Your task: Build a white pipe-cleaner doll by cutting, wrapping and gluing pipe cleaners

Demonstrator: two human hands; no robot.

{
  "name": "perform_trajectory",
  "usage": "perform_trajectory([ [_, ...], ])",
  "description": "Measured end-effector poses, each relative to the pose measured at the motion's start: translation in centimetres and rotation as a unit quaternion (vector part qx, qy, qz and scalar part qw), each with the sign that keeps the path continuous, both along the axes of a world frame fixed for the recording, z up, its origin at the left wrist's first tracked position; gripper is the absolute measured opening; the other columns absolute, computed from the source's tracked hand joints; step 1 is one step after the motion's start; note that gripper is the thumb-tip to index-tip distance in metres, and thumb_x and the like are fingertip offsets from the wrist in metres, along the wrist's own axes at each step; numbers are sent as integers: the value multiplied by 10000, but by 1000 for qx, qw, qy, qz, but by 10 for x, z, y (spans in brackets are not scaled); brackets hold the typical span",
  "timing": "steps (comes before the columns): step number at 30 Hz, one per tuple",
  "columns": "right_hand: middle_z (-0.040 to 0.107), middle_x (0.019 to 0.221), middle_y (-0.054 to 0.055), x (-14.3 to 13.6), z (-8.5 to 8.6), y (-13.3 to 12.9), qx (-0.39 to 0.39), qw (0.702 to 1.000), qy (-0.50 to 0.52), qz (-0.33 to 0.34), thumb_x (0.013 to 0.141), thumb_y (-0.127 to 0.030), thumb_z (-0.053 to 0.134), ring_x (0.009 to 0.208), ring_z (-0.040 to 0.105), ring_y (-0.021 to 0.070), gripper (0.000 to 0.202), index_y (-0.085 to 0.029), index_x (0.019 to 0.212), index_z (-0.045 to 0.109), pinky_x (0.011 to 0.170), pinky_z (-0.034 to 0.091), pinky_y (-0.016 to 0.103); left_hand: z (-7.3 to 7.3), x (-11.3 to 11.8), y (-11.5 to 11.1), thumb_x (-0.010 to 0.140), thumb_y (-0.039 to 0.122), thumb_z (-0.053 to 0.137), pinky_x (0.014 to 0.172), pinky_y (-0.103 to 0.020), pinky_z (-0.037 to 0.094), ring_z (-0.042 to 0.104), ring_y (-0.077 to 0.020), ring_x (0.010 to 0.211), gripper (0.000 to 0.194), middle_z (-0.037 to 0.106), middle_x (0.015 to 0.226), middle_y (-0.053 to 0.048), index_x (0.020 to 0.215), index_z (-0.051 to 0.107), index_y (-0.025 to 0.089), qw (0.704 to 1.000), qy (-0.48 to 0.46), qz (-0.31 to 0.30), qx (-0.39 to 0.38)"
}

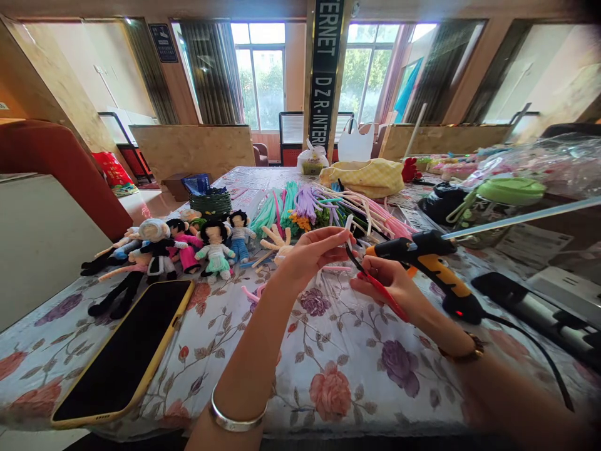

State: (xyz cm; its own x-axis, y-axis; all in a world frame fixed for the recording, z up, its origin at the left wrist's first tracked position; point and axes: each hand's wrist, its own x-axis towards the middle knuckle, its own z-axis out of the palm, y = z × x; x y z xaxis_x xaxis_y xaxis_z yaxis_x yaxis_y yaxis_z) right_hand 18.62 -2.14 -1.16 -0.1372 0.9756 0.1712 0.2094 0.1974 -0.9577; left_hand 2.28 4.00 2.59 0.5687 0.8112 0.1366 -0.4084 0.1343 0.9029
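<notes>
My left hand (323,250) is closed, thumb and fingers pinching a short white pipe cleaner (349,223) that sticks up above the fingertips. In my right hand (394,285) are red-handled scissors (387,297), whose dark tips point up and left at the pinched piece. Whether the blades touch it I cannot tell. Behind my left hand lies a cream, finger-like pipe-cleaner figure (278,243). Just beyond my right hand rests a black and orange glue gun (434,266) with a long glue stick in its back and a red light on.
Bundles of coloured pipe cleaners (305,203) lie mid-table before a yellow checked pouch (364,176). Several small dolls (216,247) sit at the left, behind a phone (129,344). The glue gun's cord (539,344) runs down the right side. A green-lidded jar (509,191) stands back right.
</notes>
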Motion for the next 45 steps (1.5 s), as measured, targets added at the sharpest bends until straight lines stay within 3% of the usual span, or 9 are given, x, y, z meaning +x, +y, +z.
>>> perform_trajectory([
  [25, 344, 554, -88, -1, -6, 3, -3, 1000, 6, 24, 678, -332, 759, 457, 308, 49, 395, -203, 620, 390, 417, 215, 218, -2, -1, 2, 645, 297, 756, 686, -243, 492, 651, -105, 637, 208, 654, 746, 7, 753, 674, 139, 1000, -15, 6, -6],
  [45, 365, 563, -85, 0, -5, 3, 4, 1000, 9, 5, 683, -367, 751, 450, 317, 50, 408, -206, 620, 383, 405, 234, 217, -1, 1, 0, 637, 303, 754, 721, -259, 505, 635, -96, 646, 219, 655, 761, 0, 754, 669, 138, 1000, -3, 7, 0],
])
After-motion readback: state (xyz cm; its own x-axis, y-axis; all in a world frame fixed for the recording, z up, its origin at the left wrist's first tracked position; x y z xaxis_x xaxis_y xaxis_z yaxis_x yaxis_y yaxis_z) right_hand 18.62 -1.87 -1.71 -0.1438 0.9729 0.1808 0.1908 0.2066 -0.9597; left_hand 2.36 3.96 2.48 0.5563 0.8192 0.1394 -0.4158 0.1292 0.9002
